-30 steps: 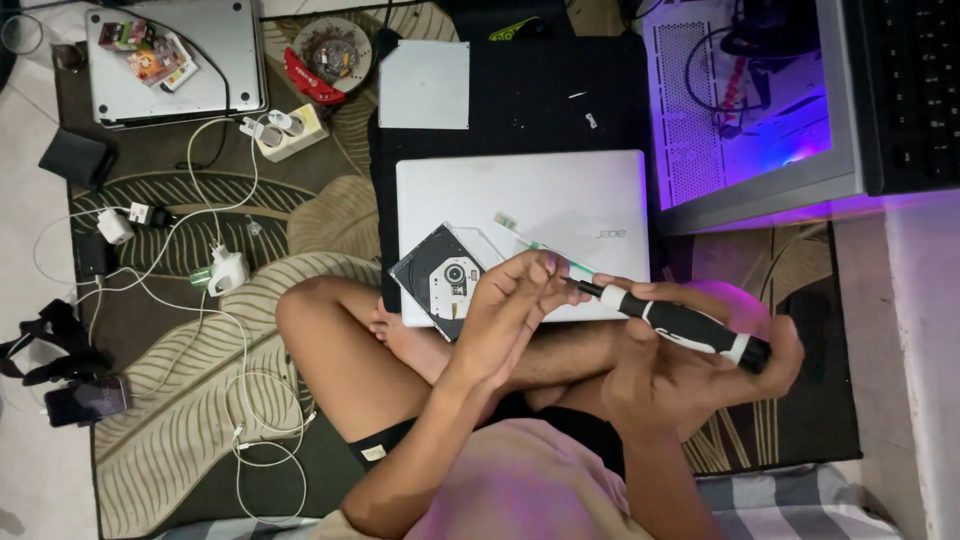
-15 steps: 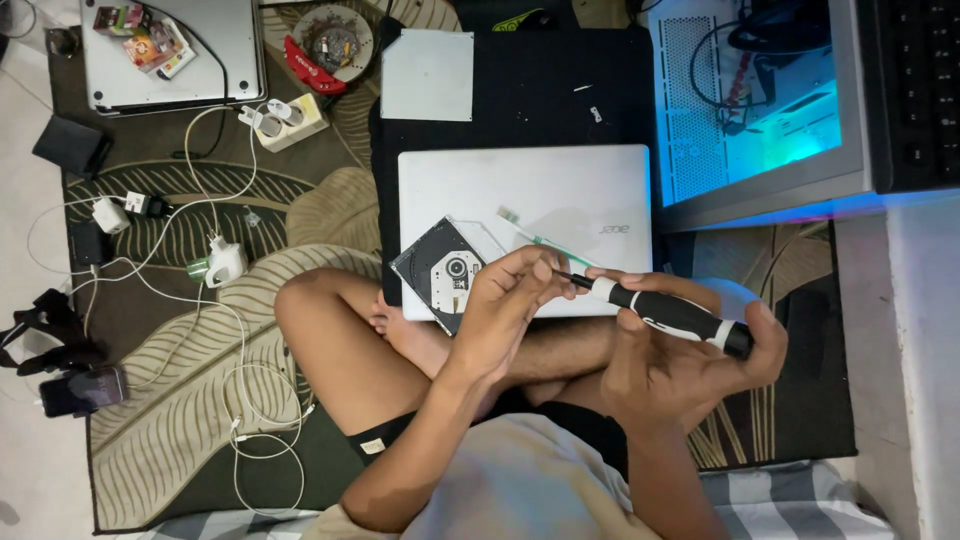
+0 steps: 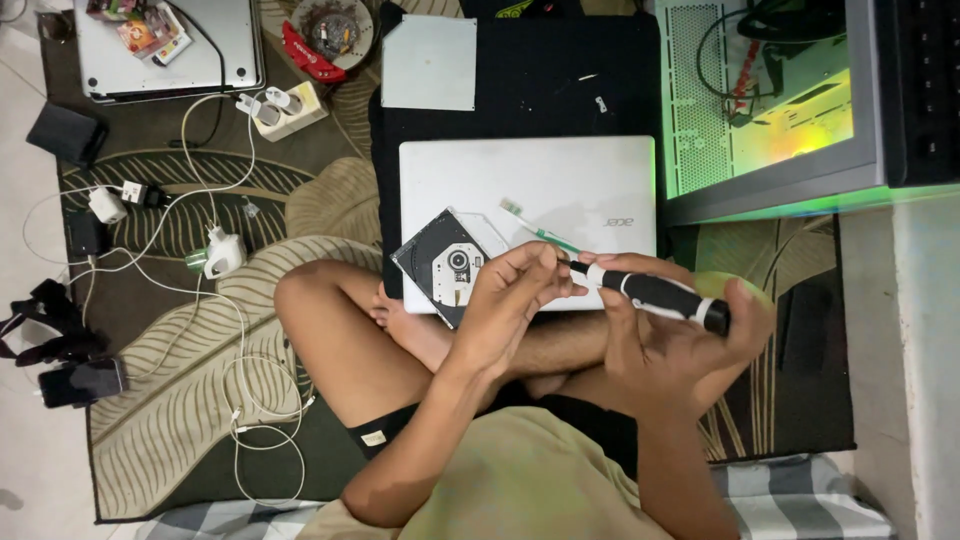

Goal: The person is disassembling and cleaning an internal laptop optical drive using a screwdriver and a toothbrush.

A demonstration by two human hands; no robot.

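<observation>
My right hand (image 3: 670, 335) grips a black and white screwdriver (image 3: 655, 295) by its handle, held level above my crossed legs. My left hand (image 3: 510, 305) pinches the screwdriver's tip end with its fingertips. Just beyond my hands lies a closed silver laptop (image 3: 540, 190) on a black mat (image 3: 530, 90). A slim optical drive (image 3: 445, 265) leans on the laptop's near left corner, beside my left hand. A green toothbrush (image 3: 530, 225) rests on the laptop lid.
A second silver laptop (image 3: 170, 50) sits far left, with a power strip (image 3: 275, 110), chargers and white cables (image 3: 215, 250) across the patterned rug. A lit computer case (image 3: 770, 100) stands at right. A bowl of small parts (image 3: 330, 30) and a white sheet (image 3: 430, 62) lie at the top.
Both hands have stayed together on the screwdriver. The computer case's light has gone from purple to blue to green.
</observation>
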